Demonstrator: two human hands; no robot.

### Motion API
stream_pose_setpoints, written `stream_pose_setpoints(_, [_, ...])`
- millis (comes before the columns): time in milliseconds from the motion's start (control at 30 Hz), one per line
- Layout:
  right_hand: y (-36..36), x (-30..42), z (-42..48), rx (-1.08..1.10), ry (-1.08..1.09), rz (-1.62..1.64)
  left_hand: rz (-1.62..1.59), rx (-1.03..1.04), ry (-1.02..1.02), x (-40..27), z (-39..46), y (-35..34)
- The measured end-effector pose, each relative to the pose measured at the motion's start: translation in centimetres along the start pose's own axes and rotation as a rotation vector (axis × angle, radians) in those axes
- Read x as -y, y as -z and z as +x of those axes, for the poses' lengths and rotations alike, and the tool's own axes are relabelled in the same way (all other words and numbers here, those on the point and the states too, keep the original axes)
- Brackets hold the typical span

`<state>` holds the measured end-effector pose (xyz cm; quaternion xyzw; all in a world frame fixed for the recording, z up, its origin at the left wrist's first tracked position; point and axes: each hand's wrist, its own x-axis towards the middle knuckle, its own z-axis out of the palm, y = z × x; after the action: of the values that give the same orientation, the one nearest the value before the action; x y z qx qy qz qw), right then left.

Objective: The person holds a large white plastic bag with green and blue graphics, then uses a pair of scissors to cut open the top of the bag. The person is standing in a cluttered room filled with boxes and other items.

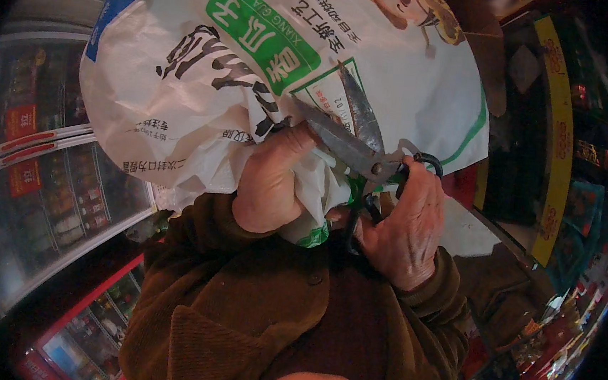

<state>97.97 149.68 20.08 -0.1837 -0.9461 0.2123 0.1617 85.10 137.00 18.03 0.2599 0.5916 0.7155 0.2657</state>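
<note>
A large white plastic bag (pixel 423 108) with green, blue and black print fills the upper middle, in front of my chest. My left hand (pixel 269 184) grips its gathered end, where the plastic is creased and bunched; most of the fingers are hidden behind the folds. With my right hand (pixel 405 230) I hold a pair of dark metal scissors (pixel 345 147) by its black handles. The scissor blades are spread apart, pointing away from me over a printed panel on the bag. One blade lies close to my left thumb.
A glass-fronted refrigerator (pixel 68 187) with bottles inside stands at the left. Below it is a red-framed cooler (pixel 95 318). On the right, dark shelving bears a yellow strip (pixel 556 145) with writing. Packaged goods (pixel 553 359) crowd the lower right.
</note>
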Motion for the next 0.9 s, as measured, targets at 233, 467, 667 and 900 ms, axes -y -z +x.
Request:
stream_pose_setpoints(233, [-0.7, -0.4, -0.1, -0.033, 0.029, -0.075, -0.393, -0.057, 0.191, -0.1, 0.4, -0.9])
stream_pose_setpoints(467, [-0.5, -0.2, -0.1, 0.101, -0.077, -0.004, -0.672, -0.062, 0.299, -0.3, 0.8, -1.5])
stream_pose_setpoints(667, [-0.1, -0.5, 0.2, 0.083, -0.047, -0.079, -0.725, 0.012, 0.310, -0.9, 0.8, -1.0])
stream_pose_setpoints(900, [0.0, -0.2, 0.3, 0.020, -0.039, -0.085, -0.079, -0.018, -0.082, 0.1, 0.8, -0.4])
